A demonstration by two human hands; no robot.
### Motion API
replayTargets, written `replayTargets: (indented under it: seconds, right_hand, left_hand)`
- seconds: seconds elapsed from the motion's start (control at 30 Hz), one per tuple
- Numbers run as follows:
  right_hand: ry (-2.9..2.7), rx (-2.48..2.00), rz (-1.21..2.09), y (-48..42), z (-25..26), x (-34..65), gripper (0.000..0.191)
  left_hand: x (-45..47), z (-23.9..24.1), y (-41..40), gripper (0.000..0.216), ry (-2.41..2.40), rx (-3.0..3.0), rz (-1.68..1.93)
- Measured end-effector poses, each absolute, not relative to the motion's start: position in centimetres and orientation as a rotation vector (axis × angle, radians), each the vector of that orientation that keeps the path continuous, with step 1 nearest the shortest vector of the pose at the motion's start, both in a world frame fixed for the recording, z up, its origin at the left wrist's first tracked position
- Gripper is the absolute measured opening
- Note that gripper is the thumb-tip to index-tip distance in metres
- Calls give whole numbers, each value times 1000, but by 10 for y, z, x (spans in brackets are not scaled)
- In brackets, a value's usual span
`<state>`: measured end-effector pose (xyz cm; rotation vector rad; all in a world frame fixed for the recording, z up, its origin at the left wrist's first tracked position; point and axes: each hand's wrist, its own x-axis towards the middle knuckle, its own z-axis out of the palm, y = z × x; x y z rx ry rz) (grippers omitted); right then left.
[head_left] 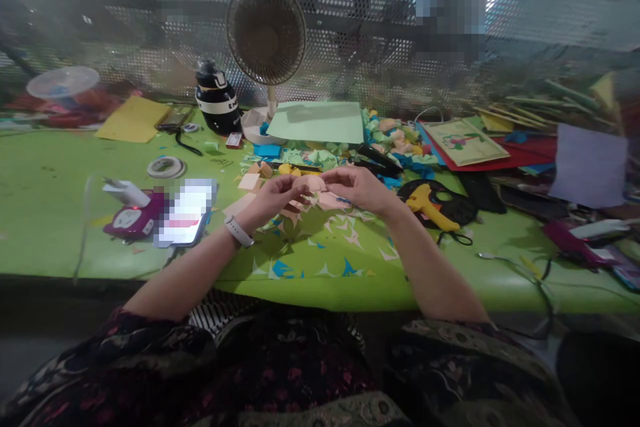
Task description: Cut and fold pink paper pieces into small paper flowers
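- The left hand (277, 199) and right hand (357, 188) meet above the middle of the green table (45, 207), fingertips pinched shut on a small piece of pink paper (316, 185) held between them, just over the tabletop.
- Both forearms angle in from the near table edge; a white wristband (238, 231) sits on the left wrist.
- Beneath the hands lie paper scraps (320, 260), blue, white and pink, reaching toward the near edge.
- Bare green surface opens to the far left; a phone (185, 217), its screen blurred, lies left of the left forearm.
- A yellow glue gun (433, 207) rests just right of the right hand, with a clutter of coloured sheets beyond it.
- Farther back stand a black bottle (216, 101) and a desk fan (266, 33) against a perforated screen.
- The pink paper's exact shape is hard to make out behind the fingers.
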<state>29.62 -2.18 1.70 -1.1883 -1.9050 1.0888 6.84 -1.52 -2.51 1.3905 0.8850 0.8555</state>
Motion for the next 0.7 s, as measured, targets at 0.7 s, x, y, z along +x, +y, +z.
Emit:
replayTargets:
  seconds: [0.7]
  right_hand:
    - [-1884,-1188,1158,-19,8,292,31]
  left_hand:
    - [68,-25,-16,54,896,1423,832]
